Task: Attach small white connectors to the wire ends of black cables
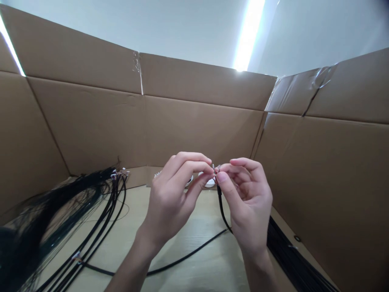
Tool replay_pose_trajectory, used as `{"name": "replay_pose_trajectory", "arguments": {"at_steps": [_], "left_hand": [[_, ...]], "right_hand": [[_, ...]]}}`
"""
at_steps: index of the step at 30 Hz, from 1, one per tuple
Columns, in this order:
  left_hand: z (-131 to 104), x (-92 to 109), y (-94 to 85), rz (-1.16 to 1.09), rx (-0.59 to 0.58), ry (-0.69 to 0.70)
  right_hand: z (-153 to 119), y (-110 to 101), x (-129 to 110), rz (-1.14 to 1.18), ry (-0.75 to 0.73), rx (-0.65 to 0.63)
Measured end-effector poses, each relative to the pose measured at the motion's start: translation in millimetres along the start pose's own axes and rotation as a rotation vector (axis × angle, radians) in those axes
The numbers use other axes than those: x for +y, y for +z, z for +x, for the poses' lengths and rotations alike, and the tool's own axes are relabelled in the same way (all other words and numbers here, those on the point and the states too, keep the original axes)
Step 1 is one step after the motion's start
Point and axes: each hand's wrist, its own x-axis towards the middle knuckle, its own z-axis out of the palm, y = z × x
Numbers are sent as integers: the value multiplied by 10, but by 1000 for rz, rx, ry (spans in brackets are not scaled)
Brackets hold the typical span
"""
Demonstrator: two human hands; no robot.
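Above the middle of the table, both of my hands meet at the end of a black cable (221, 202). My left hand (179, 194) pinches small thin wires (214, 170) at the cable's tip between thumb and fingers. My right hand (247, 198) closes thumb and forefinger on the same wire end, its other fingers curled. Tiny pale and reddish bits show between the fingertips, too small to tell apart. From there the cable hangs down behind my right hand and runs left across the table, passing behind my left forearm.
A bundle of thin black wires (60, 202) and several black cables with white connectors (114, 175) lie at left. More black cables (291, 255) lie at right. Behind my hands sits a white round thing (209, 182). Cardboard walls (200, 129) surround the table (182, 251).
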Motion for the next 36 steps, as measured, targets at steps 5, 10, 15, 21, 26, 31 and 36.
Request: {"name": "replay_pose_trajectory", "arguments": {"at_steps": [5, 10, 15, 21, 26, 31, 36], "left_hand": [[-7, -17, -7, 4, -13, 8], [-11, -28, 22, -31, -34, -25], [-11, -38, 35, -89, -39, -102], [-1, -62, 4, -140, -117, -156], [-6, -57, -1, -134, -151, -153], [-9, -74, -46, -159, -215, -241], [12, -90, -88, -211, -234, -353]], "right_hand": [[60, -66, 38, 2, 26, -93], [85, -74, 76, 51, 36, -88], [79, -51, 83, 33, -3, 9], [90, -107, 60, -12, 10, -138], [126, -150, 90, -19, 126, -297], [172, -210, 130, -1, 147, -370], [175, -235, 144, 9, 108, -449]]}}
